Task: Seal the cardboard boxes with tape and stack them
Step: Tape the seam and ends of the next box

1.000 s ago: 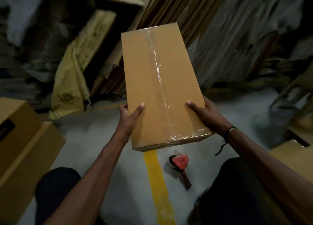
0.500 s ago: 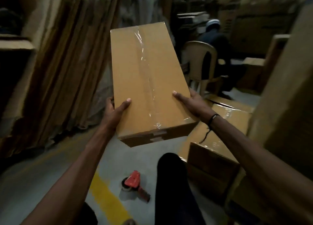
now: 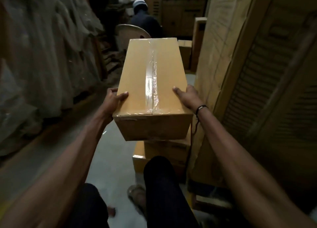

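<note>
A long brown cardboard box [image 3: 135, 83] with clear tape along its top seam is held level in front of me. My left hand [image 3: 114, 99] grips its left side near the close end, thumb on top. My right hand [image 3: 187, 95] grips the right side, with a dark band on the wrist. The box hovers just above a stack of brown boxes [image 3: 164, 149] on the floor, largely hiding them. The tape dispenser is out of view.
Large flat cartons [image 3: 257, 90] lean on the right, close to my right arm. Wrapped bundles [image 3: 42, 56] line the left. A plastic chair [image 3: 130, 34] and a person [image 3: 142, 20] are ahead. My knees and a sandalled foot [image 3: 137, 195] are below, on grey floor [image 3: 109, 155].
I have turned further right with the box. It has come down and levelled out over the stack of boxes. The red tape dispenser has left the view.
</note>
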